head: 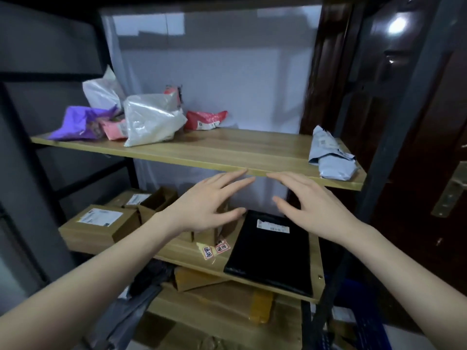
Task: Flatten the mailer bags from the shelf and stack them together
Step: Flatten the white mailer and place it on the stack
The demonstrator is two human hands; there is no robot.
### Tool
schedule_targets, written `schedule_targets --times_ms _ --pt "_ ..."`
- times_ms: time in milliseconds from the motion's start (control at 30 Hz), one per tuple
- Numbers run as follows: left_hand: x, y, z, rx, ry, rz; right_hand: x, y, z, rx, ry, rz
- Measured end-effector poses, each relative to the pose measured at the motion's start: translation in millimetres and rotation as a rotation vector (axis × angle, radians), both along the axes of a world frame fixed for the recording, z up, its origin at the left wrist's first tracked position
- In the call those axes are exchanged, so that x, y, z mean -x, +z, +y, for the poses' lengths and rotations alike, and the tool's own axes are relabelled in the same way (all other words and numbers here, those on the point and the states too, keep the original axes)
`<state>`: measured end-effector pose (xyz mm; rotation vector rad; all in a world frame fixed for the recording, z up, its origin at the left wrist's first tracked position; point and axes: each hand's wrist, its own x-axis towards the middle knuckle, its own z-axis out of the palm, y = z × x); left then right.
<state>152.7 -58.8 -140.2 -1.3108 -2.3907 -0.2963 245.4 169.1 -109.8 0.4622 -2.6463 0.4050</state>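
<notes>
With your left hand (204, 205) and right hand (313, 205) both spread and holding nothing, reach onto the upper shelf (227, 150) and lift one crumpled white mailer bag (151, 122) clear before pressing it flat.

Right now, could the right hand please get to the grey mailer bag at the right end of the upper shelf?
Probably yes. The right hand is open and holds nothing, and the grey mailer bag lies at the shelf's front edge with nothing between them.

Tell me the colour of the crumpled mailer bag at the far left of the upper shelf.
Purple, clearest in the head view.
</notes>
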Motion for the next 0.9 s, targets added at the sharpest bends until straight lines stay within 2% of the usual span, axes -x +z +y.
schedule_targets --times_ms 233,467,700,900 --pt "20 57 -33 -0.175 0.109 0.108 30 43 -25 0.032 0.081 0.115" --pt "87 74 -69 -0.226 0.295 0.158 88 60 -46 0.03 0.089 0.143" --pt "170 83 -90 -0.189 0.463 0.284 146 78 -56 0.0 0.066 0.169" --pt "203 73 -77 -0.097 0.666 0.488 175 78 -55 0.019 0.04 0.159"
